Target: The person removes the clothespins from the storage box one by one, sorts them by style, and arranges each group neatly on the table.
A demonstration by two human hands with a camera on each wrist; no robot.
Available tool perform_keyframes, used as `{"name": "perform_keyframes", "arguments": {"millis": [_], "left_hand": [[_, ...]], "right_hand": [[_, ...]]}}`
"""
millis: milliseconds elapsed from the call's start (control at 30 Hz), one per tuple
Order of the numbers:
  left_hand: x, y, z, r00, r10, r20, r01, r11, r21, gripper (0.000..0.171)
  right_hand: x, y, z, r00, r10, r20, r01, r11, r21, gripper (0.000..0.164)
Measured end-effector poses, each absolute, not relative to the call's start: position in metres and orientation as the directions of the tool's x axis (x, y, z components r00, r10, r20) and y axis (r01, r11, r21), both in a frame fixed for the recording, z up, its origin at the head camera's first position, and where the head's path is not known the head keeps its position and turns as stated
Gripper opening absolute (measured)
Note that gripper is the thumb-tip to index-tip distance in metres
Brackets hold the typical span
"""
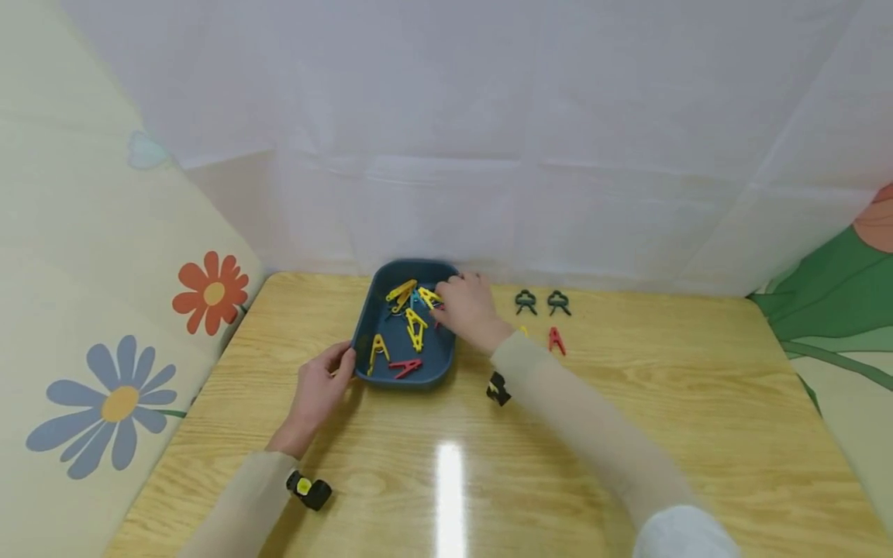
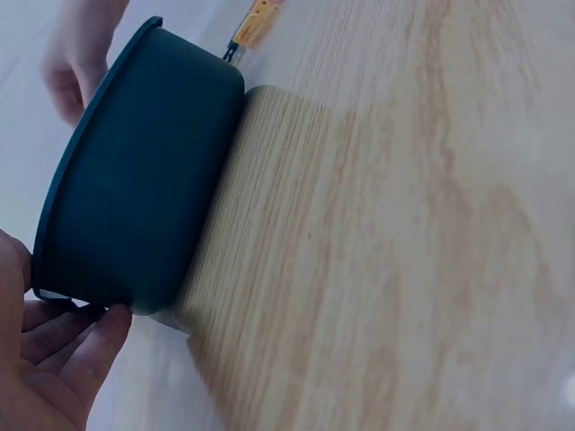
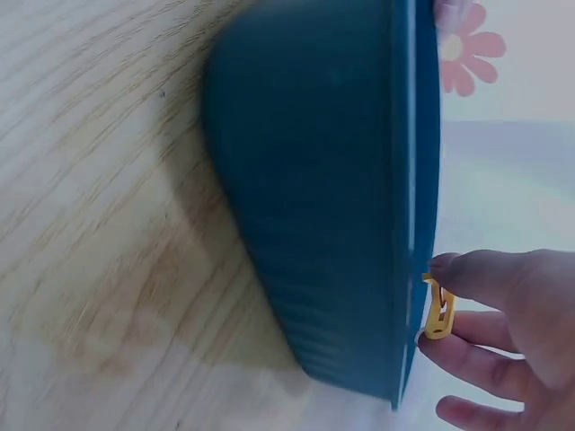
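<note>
A dark blue plastic basin [image 1: 436, 378] stands near the back of the table. Inside it lie several clothespin-like clips, among them a yellow clip [image 1: 378, 349] and a red clip [image 1: 406, 366]. My left hand [image 1: 326, 377] holds the basin's near left corner, thumb by the rim and fingers under its outer edge. Over the basin's right rim reaches my right hand [image 1: 469, 306]. In the right wrist view its thumb and fingers pinch a yellow plastic clip [image 3: 440, 312] at the rim.
Right of the basin, two dark green clips [image 1: 526, 301] lie side by side on the wooden table [image 1: 628, 418]. Below them are a red clip [image 1: 556, 339] and a yellow clip [image 1: 524, 331] partly hidden by my right sleeve. A white cloth [image 1: 418, 209] hangs behind.
</note>
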State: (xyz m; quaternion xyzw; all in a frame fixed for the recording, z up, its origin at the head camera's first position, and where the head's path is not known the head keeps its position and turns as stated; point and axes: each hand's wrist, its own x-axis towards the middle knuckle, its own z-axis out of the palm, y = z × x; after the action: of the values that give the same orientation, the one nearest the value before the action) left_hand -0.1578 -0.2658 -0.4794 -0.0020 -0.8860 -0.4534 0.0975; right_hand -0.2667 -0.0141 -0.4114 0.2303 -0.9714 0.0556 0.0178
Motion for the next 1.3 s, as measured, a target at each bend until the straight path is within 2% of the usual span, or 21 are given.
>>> {"name": "perform_keyframes", "arguments": {"millis": [467, 700, 1300], "left_hand": [[-0.157, -0.267, -0.479, -0.980, -0.088, 0.177, 0.085, 0.621, 0.779, 0.035], [-0.156, -0.266, -0.476, -0.982, -0.087, 0.166, 0.075, 0.630, 0.773, 0.036], [-0.156, -0.266, -0.477, -0.986, -0.075, 0.149, 0.077, 0.592, 0.802, 0.038]], "right_hand": [[-0.252, 0.045, -0.401, -0.922, -0.376, 0.094, -0.387, 0.878, -0.283, 0.036], [-0.240, 0.079, -0.404, -0.938, -0.334, 0.090, -0.346, 0.893, -0.288, 0.039], [-0.215, 0.156, -0.435, -0.970, -0.199, 0.137, -0.238, 0.877, -0.417, 0.041]]}}
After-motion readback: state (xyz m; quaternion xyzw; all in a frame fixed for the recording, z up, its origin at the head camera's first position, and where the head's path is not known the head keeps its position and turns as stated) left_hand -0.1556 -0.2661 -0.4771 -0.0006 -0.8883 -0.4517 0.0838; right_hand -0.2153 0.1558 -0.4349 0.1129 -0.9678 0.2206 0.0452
